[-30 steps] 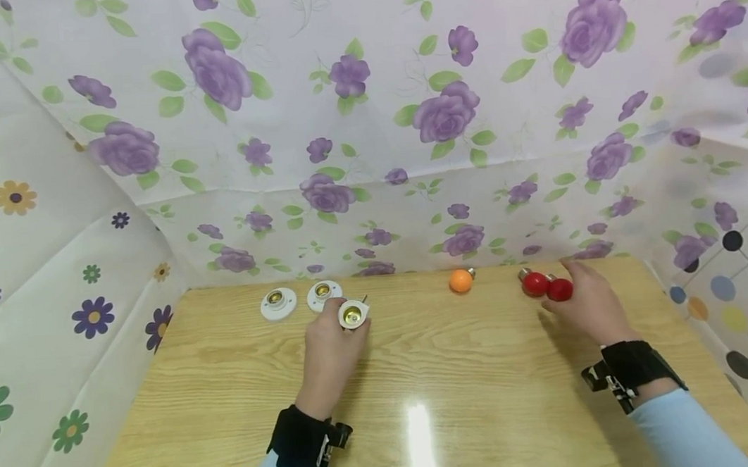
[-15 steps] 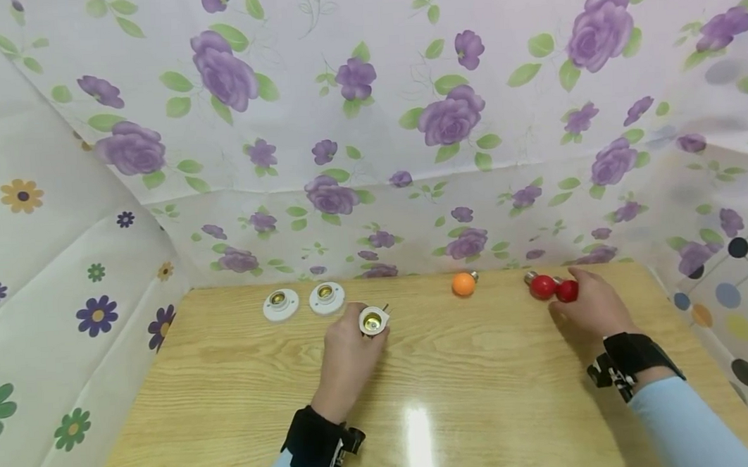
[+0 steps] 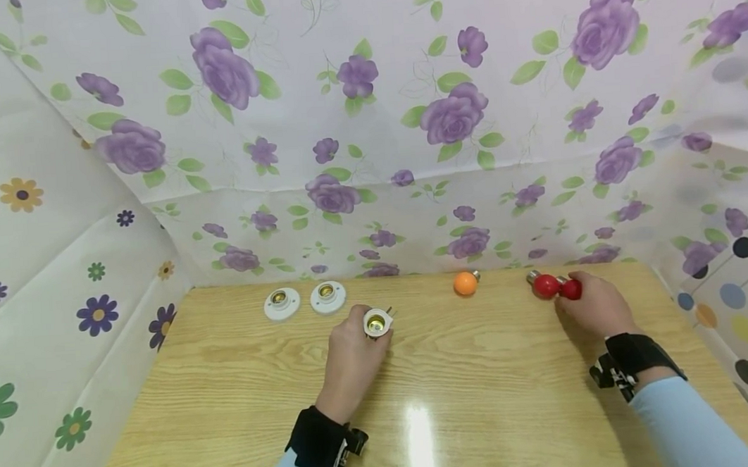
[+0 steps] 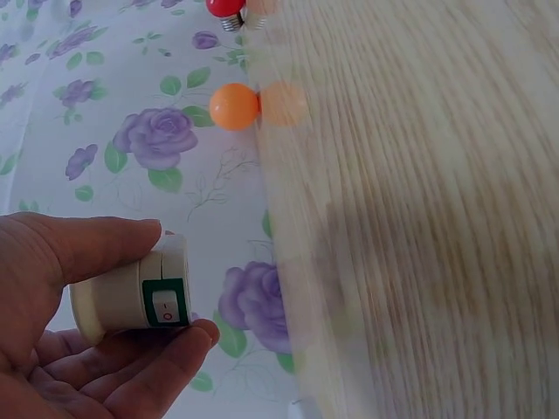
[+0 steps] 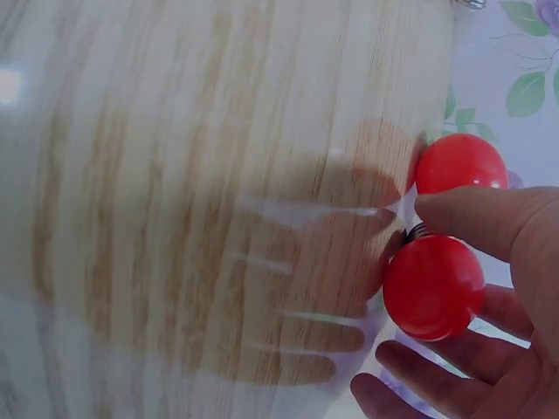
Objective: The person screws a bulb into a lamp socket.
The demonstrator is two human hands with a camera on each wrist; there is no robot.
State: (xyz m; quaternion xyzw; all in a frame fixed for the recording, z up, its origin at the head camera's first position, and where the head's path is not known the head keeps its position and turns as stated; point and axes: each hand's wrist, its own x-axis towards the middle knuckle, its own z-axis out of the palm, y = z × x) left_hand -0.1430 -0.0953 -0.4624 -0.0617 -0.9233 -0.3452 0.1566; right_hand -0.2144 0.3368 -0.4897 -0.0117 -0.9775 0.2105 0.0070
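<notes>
My left hand (image 3: pixel 354 347) grips a white plug-in lamp socket (image 3: pixel 377 323), its brass-lined opening facing the head camera and metal prongs at one side. In the left wrist view, thumb and fingers lie on either side of this socket (image 4: pixel 122 301), which has a small rocker switch marked I and O in a green frame. At the far right of the table my right hand (image 3: pixel 600 306) holds a red light bulb (image 5: pixel 434 288), thumb on one side and fingers on the other. A second red bulb (image 3: pixel 546 286) lies right beside it.
Two white round-base lamp sockets (image 3: pixel 282 304) (image 3: pixel 328 297) stand at the table's back left. An orange bulb (image 3: pixel 465 283) lies near the back edge, between the hands. Flowered cloth (image 3: pixel 400 119) rises behind the wooden table (image 3: pixel 483 383).
My left hand has moved right with the plug-in socket, away from the round-base sockets. My right hand has settled around the right-hand red bulb, with little other movement.
</notes>
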